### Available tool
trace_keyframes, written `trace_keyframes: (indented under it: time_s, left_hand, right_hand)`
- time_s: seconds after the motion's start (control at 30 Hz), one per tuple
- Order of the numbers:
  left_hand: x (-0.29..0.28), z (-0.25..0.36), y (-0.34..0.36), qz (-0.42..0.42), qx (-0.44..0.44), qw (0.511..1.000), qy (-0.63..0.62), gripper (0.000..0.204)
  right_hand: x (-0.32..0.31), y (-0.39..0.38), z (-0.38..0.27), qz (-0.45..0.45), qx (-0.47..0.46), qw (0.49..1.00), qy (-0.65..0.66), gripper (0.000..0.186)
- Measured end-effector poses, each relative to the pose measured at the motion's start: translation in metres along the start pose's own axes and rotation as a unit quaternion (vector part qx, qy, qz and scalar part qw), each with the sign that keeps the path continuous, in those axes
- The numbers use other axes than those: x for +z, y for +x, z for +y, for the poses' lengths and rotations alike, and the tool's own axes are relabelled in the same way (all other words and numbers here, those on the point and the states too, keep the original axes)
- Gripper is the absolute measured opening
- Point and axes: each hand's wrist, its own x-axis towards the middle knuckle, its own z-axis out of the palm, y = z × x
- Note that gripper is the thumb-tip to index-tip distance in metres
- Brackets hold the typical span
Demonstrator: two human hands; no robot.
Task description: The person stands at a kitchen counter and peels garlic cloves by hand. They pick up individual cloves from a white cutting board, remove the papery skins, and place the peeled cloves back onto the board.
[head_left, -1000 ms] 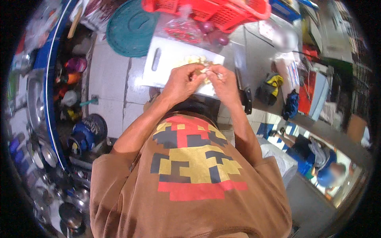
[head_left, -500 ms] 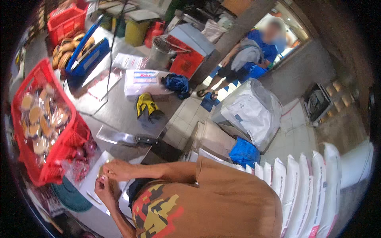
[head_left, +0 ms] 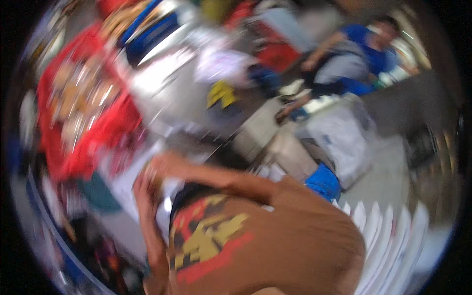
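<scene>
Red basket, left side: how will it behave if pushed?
The red basket is probably fairly stiff, since its walls stand up around the load. It likely resists a light push, with tan items covering much of its inside. Those may slide: bright glints hint at slick surfaces, though blur leaves that unsure.

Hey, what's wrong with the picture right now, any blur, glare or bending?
Head view: motion blur streaks the red basket and smears the left hand and right hand, too soft to tell what they hold; head view: glare whitens part of the table; head view: fisheye distortion, with the corners black.
</scene>
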Motion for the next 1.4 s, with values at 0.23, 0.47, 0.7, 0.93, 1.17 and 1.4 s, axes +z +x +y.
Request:
trace_keyframes:
  time_s: [0.23, 0.47, 0.7, 0.93, 1.17, 1.4]
  left_hand:
    - [-0.007, -0.015, -0.011, 0.110, 0.145, 0.948, 0.261, 0.026]
    - [0.021, -0.008, -0.022, 0.112, 0.140, 0.948, 0.262, 0.030]
    - [0.019, 0.003, -0.027, 0.046, 0.120, 0.956, 0.262, 0.027]
    - [0.013, 0.000, -0.026, 0.104, 0.163, 0.925, 0.327, 0.021]
    - [0.012, -0.005, -0.025, 0.119, 0.182, 0.936, 0.278, 0.021]
    - [0.018, 0.002, -0.036, 0.146, 0.228, 0.899, 0.343, 0.017]
  right_hand:
    - [-0.028, -0.021, -0.034, -0.010, 0.183, 0.955, 0.232, 0.016]
    - [-0.031, -0.017, -0.027, -0.065, 0.168, 0.938, 0.296, 0.012]
    - [-0.025, -0.008, -0.035, -0.089, 0.166, 0.951, 0.244, 0.012]
    - [-0.016, -0.003, -0.029, -0.055, 0.190, 0.919, 0.342, 0.012]
    - [-0.018, -0.003, -0.036, -0.066, 0.187, 0.928, 0.315, 0.008]
    - [-0.019, -0.014, -0.034, -0.076, 0.183, 0.935, 0.295, 0.006]
